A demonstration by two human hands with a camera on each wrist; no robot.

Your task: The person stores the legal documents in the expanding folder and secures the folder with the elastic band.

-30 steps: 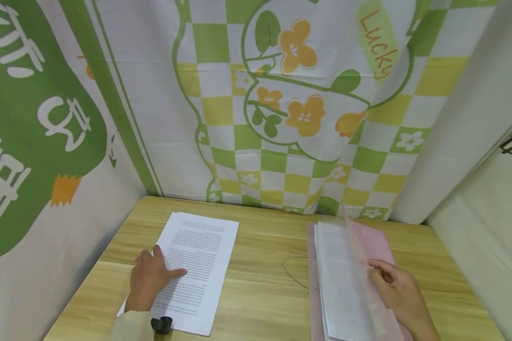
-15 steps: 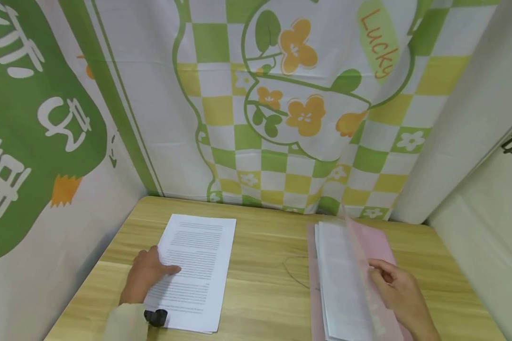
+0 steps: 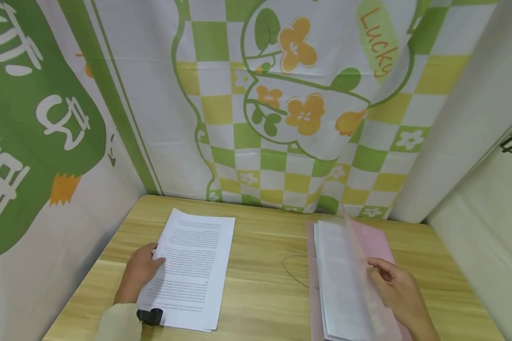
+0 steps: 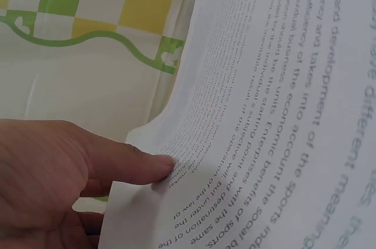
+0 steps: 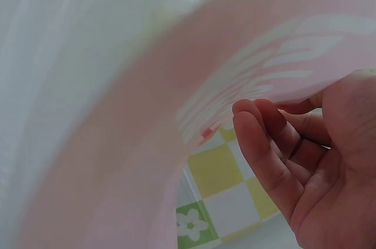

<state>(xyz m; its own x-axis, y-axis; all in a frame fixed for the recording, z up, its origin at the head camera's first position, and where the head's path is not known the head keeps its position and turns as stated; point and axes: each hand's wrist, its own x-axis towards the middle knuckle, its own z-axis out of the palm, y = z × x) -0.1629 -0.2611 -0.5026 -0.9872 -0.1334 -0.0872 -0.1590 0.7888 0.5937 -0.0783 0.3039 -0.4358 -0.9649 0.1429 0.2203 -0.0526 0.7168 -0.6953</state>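
Note:
Printed sheets of paper [image 3: 192,270] lie on the left of the table, their left edge lifted a little. My left hand [image 3: 140,267] grips that edge, thumb on the printed side and fingers beneath, as the left wrist view also shows with the thumb pressed on the paper [image 4: 235,114]. On the right stands a pink folder [image 3: 373,241], opened, with clear sleeves [image 3: 343,279] inside. My right hand [image 3: 398,293] pinches the raised cover between thumb and fingers. In the right wrist view the bent pink cover [image 5: 282,49] passes above the fingertips.
A thin cord loop [image 3: 292,272] sticks out from the folder's left side onto the wooden table [image 3: 264,284]. A patterned curtain [image 3: 281,180] hangs along the table's far edge, and white cloth closes off both sides. A black strap device [image 3: 150,316] sits at my left wrist.
My left hand has slid leftward from on top of the sheets to their left edge and now grips it. The sheets have shifted slightly left. The right hand stays on the folder cover.

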